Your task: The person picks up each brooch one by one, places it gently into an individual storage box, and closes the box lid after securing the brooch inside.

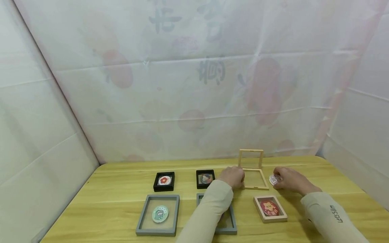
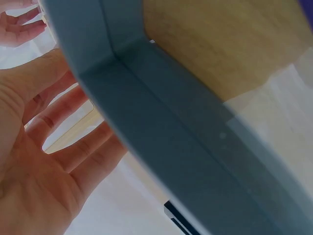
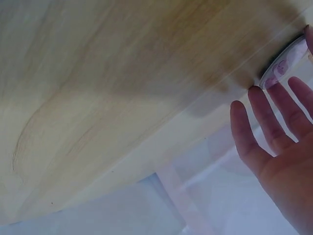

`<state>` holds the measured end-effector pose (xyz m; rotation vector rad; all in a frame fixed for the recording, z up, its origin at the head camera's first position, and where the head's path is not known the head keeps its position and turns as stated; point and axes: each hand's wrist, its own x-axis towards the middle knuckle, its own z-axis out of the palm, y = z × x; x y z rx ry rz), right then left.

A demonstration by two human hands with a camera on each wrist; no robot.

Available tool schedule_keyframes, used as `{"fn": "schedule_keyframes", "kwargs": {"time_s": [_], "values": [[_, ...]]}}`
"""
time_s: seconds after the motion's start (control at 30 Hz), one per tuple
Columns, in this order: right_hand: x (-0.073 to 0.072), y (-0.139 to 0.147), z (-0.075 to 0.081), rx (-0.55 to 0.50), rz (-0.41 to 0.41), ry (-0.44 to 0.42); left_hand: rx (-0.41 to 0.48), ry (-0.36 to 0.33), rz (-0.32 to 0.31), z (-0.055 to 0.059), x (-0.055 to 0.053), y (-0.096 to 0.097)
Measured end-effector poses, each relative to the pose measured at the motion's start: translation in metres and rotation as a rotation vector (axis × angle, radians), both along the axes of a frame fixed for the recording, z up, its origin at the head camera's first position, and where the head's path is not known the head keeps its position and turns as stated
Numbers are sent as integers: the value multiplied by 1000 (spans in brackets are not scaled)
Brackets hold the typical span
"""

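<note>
A light wooden display frame (image 1: 265, 179) stands hinged wide at the back right, its upper half upright and its lower half on the table. My left hand (image 1: 232, 176) is at the left side of that frame; in the left wrist view the visible fingers (image 2: 83, 152) are slightly bent, their tips hidden behind a grey frame (image 2: 161, 127). To the right, my right hand (image 1: 291, 180) pinches a round whitish badge (image 1: 274, 179) at its edge, close over the table. Pinkish marks show on this badge (image 3: 286, 63) in the right wrist view.
A small wooden frame with a red badge (image 1: 269, 208) lies in front of the hinged one. Two black frames with badges (image 1: 164, 181) (image 1: 205, 179) lie left. Nearer are a grey frame with a green badge (image 1: 160, 214) and another grey frame (image 1: 233, 219) under the left forearm.
</note>
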<state>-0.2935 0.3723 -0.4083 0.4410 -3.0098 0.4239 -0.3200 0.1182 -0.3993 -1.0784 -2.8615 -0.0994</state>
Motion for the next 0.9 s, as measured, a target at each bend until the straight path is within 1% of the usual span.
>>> {"fn": "schedule_keyframes", "kwargs": {"time_s": [0.2,0.33,0.43,0.6,0.8,0.9], "values": [[-2,2,-3,41,-3,46,-1,9,10,4,3,-1],[-2,4,-5,70,23,84,18,8,14,5,6,-2],[-2,3,-5,71,30,110,31,10,9,6,6,-3],[-3,-1,-2,35,45,166,29,24,7,5,6,-5],[-3,-12,7,1,47,141,19,41,10,4,6,-4],[-5,-17,9,-13,59,136,10,49,20,4,4,-3]]}}
